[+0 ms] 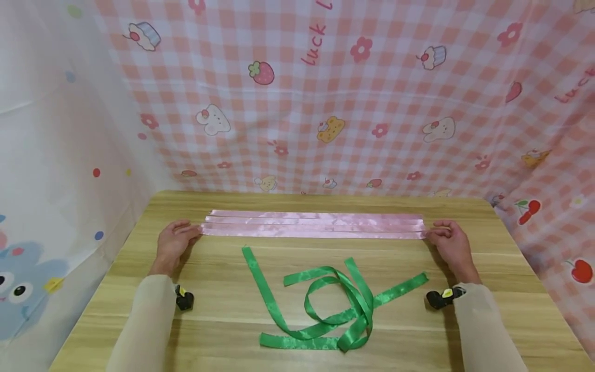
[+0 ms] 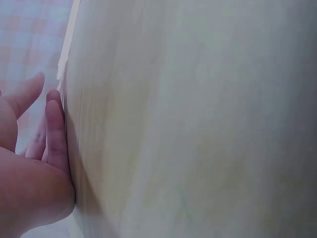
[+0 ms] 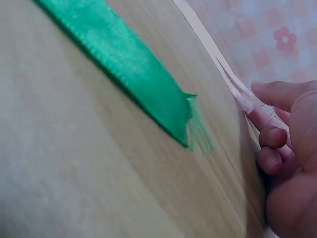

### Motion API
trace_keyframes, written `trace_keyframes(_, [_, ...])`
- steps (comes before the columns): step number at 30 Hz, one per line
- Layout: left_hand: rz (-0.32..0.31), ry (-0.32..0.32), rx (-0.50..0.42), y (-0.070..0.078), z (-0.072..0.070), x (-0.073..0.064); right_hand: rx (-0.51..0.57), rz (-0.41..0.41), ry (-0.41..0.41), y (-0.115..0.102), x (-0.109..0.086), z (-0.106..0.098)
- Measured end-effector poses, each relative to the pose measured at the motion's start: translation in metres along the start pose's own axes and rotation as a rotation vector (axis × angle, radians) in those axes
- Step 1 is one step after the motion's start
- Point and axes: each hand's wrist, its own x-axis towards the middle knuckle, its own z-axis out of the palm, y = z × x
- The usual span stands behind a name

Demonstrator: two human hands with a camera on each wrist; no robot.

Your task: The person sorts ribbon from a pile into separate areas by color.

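Pink satin ribbons (image 1: 316,226) lie flat in parallel strips, side by side across the far part of the table. At the left end of the nearest strip, my left hand (image 1: 174,240) touches it with extended fingertips. The left wrist view shows that hand (image 2: 37,168) low against the tabletop, its thumb raised apart from the straight fingers. My right hand (image 1: 452,245) touches the strip's right end. In the right wrist view the right hand (image 3: 292,153) has its index fingertip on the pink ribbon end (image 3: 242,99), the thumb just above and the other fingers bent.
Loose green ribbons (image 1: 265,289) lie curled and crossed on the wooden table (image 1: 214,320), nearer than the pink strips. One frayed green end (image 3: 168,109) lies close to the right hand. A checked cloth (image 1: 288,113) hangs behind the table's far edge.
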Motion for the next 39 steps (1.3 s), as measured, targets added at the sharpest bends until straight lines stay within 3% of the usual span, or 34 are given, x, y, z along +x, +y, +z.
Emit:
trace_keyframes(10, [0.027,0.043,-0.028,0.005,-0.002,-0.012,-0.072,-0.001,-0.052,-0.007,-0.007,-0.004])
trace_keyframes(13, [0.083,0.037,0.011,0.010,0.001,-0.019,-0.127,-0.048,-0.100,-0.022,-0.015,-0.002])
trace_keyframes(16, [0.149,-0.002,0.044,0.016,0.007,-0.031,-0.174,-0.161,-0.149,-0.044,-0.025,0.006])
trace_keyframes(19, [0.206,-0.077,0.068,0.021,0.017,-0.045,-0.203,-0.288,-0.213,-0.064,-0.036,0.021])
trace_keyframes(23, [0.269,-0.191,0.090,0.026,0.036,-0.066,-0.185,-0.391,-0.352,-0.085,-0.056,0.045])
trace_keyframes(31, [0.363,-0.444,0.205,0.028,0.083,-0.104,-0.143,-0.456,-0.640,-0.101,-0.084,0.085])
trace_keyframes(35, [0.417,-0.577,0.305,0.024,0.106,-0.114,-0.159,-0.428,-0.723,-0.101,-0.092,0.105])
trace_keyframes(39, [0.431,-0.699,0.369,0.016,0.122,-0.118,-0.180,-0.418,-0.771,-0.099,-0.098,0.121])
